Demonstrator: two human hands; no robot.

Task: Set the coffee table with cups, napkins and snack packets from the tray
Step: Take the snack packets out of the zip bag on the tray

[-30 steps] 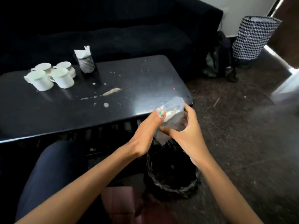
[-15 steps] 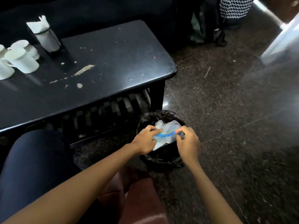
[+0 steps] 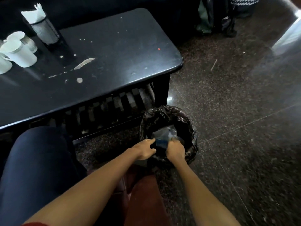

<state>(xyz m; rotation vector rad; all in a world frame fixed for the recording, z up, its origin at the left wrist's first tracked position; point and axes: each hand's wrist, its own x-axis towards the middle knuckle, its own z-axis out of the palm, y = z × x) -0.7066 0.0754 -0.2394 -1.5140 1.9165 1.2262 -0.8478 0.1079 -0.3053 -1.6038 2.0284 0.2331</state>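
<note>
— Black wood, that is our coffee table (image 3: 114,51), the biggest thing here. What do we see next to it?

— We see a bin (image 3: 190,128) with a black bag in it, on the speckled stone floor (image 3: 236,111), just by the table's near right corner.

— Where are our hands?

— Both are down over the near rim of the bin. Our left hand (image 3: 144,150) has its fingers curled and its first finger poking out to touch the snack packet (image 3: 164,133). Our right hand (image 3: 175,148) pinches the packet's other side with bent fingers.

— Where is the packet?

— It is inside the mouth of the bin, between our two hands. It looks see-through and dark, and a bit blurry.

— What is on the table?

— At the far left we see white cups (image 3: 17,53) standing close together. Just right of them stands a black mesh napkin holder (image 3: 46,32) with white napkins (image 3: 33,14) sticking out of the top. Small pale crumbs (image 3: 83,62) lie on the table in front of the holder.
</note>
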